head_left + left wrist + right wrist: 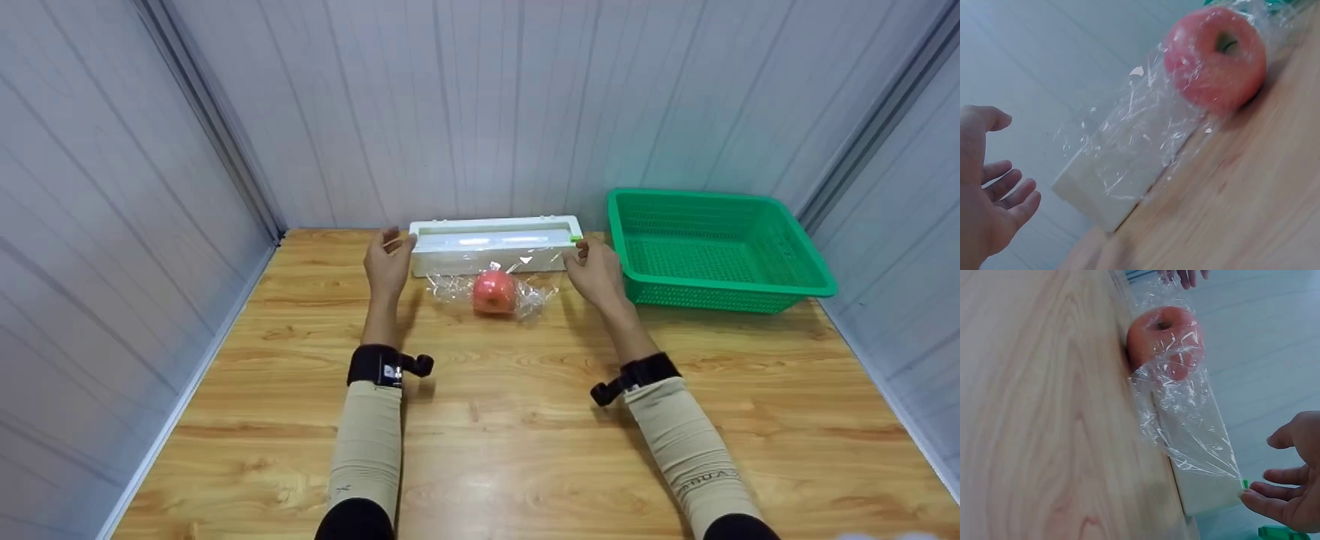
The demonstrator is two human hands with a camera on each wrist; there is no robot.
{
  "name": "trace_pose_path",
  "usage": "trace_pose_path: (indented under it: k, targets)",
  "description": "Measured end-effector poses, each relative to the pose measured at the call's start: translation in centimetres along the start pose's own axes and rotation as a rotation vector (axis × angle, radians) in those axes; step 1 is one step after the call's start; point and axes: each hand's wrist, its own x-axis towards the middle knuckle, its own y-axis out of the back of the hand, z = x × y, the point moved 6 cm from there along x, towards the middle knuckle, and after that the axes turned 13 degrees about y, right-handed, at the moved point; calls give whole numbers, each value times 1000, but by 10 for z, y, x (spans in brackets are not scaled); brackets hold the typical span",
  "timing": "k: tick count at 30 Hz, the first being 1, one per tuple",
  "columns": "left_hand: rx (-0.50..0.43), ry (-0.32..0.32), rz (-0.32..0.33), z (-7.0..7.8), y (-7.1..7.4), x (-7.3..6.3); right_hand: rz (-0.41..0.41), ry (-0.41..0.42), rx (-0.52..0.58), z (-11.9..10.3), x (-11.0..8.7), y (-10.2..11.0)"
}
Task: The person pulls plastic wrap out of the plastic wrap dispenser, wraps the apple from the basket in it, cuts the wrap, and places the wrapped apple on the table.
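Observation:
A red apple point(493, 292) sits on the table, draped in clear plastic wrap point(531, 298) that bunches out on both sides. Right behind it is a long white cling film dispenser point(487, 264); the film reaches up over its front. My left hand point(388, 262) is by the dispenser's left end, its fingers loosely bent around nothing in the left wrist view. At the right end, my right hand point(596, 271) has its fingertips right at the corner, near a small green slider point(576, 238). That hand's thumb stands apart from the fingers in the right wrist view.
A green plastic basket point(727, 288) stands to the right, close beside my right hand. White panel walls enclose the wooden table point(480, 435) at the back and sides. Each wrist wears a black strap with a small camera.

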Motion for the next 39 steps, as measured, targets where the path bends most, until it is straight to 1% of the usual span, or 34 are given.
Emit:
trace_pose_path:
  k: [3,5,10,13,16,19,23,26,29,34,37,39]
  targets:
    - [22,6,-34,-2,-13,-4,-9,-27,-9,5,-1,-3]
    - [21,14,-53,-5,-19,-6,-11,-46,-21,8,0,-5]
    - [8,11,-44,-11,-23,-12,-10,-81,-28,16,3,-8]
    - [48,16,-50,-11,-25,-11,10,-82,-2,20,8,-10]
    - [101,30,-63,-11,-26,-10,35,-83,94,23,11,-16]
    - [120,51,-74,-15,-25,-11,53,-120,255,27,10,-25]
    - [77,61,-86,-21,-24,-13,74,-212,489,34,8,-38]
    - [31,41,-90,-22,-24,-14,77,-286,664,36,7,-46]
    - [21,14,-85,-23,-24,-14,80,-348,791,35,7,-49]
    - [33,-32,-60,-22,-23,-16,84,-384,854,34,5,-50]
    - [27,-51,-52,-20,-21,-16,78,-376,852,33,4,-48]
    - [13,-60,-65,-18,-21,-16,74,-347,832,32,3,-47]
